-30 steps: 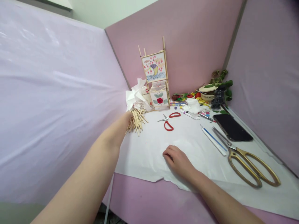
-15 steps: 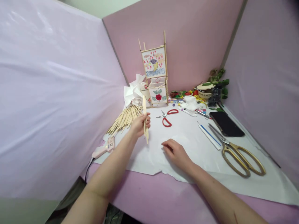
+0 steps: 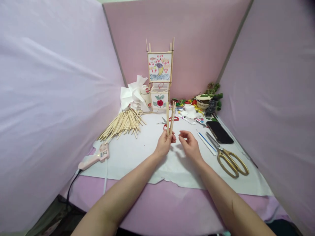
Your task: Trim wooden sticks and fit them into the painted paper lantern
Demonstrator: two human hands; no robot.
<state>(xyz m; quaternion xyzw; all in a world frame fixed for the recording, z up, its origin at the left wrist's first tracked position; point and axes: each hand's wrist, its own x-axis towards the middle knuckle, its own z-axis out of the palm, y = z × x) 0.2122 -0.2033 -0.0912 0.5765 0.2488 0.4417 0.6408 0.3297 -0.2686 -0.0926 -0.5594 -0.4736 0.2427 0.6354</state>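
Note:
My left hand (image 3: 164, 144) is closed around two or three thin wooden sticks (image 3: 170, 118), held upright over the white paper sheet (image 3: 137, 154). My right hand (image 3: 189, 145) hovers just right of it with fingers loosely curled, holding nothing and not touching the sticks. A pile of the same sticks (image 3: 123, 123) lies at the left on the paper. Behind stands a small stick-framed lantern (image 3: 159, 80) with painted panels.
A pink glue gun (image 3: 94, 157) lies at the paper's left edge. Red scissors (image 3: 169, 121) sit behind the sticks. Gold scissors (image 3: 230, 157), a pen (image 3: 206, 142) and a black phone (image 3: 220, 132) are at the right. Crumpled tissue (image 3: 131, 93) and clutter fill the back corner.
My left hand left the stick pile with sticks and carried them to the middle, turning them upright. My right hand lifted off the paper toward them. The view shifted left and down.

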